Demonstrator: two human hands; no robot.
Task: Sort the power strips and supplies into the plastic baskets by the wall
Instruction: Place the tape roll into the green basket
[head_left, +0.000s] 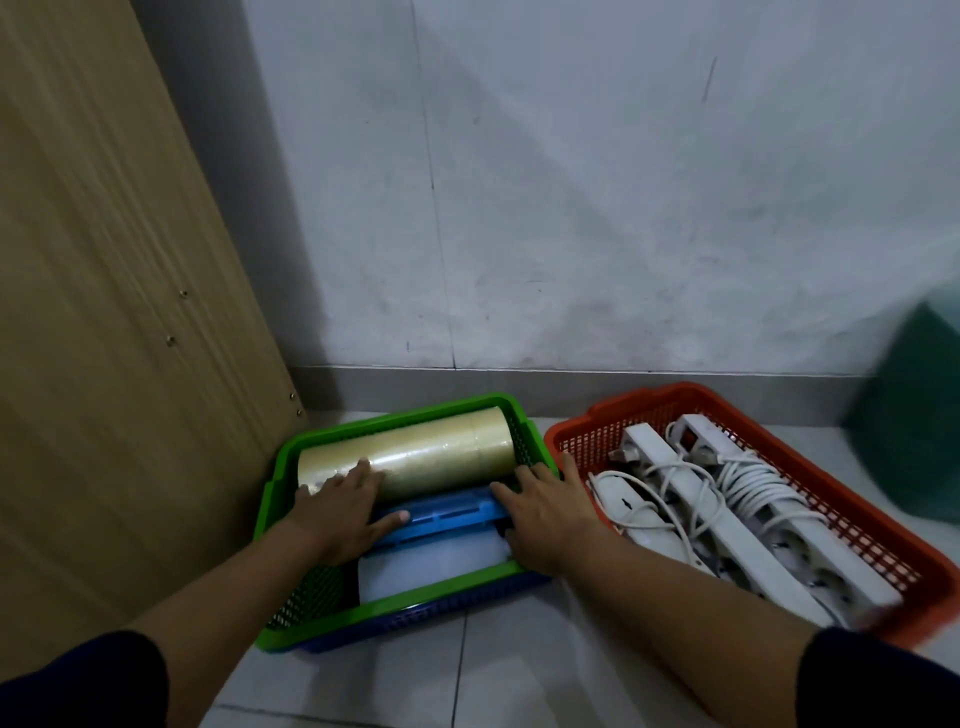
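both forearms reach forward from dark sleeves over the pale floor tiles. the left hand (340, 506) lies flat with fingers spread, its fingertips on the near end of the tape rolls (410, 449) and its thumb stretched onto the blue plastic piece (447, 512); it presses rather than grips, likely to stop the round stack from rolling. the right hand (545, 512) lies palm down, fingers loosely apart, across the other end of the blue piece and the right rim of the green basket (332, 618), so it seems to be seating that piece between the tape and the white packet (431, 569) in front. i cannot tell whether either hand closes around anything underneath.

the green basket sits nested on a blue basket (415, 618), just beside the wooden panel (114, 291). to the right, close but apart, the orange basket (883, 561) holds the white power strips (727, 525) laid lengthwise with their cords (748, 483) coiled on top, which keeps them separate from the supplies. both baskets stand near the wall (597, 182). the sorting looks close to done.
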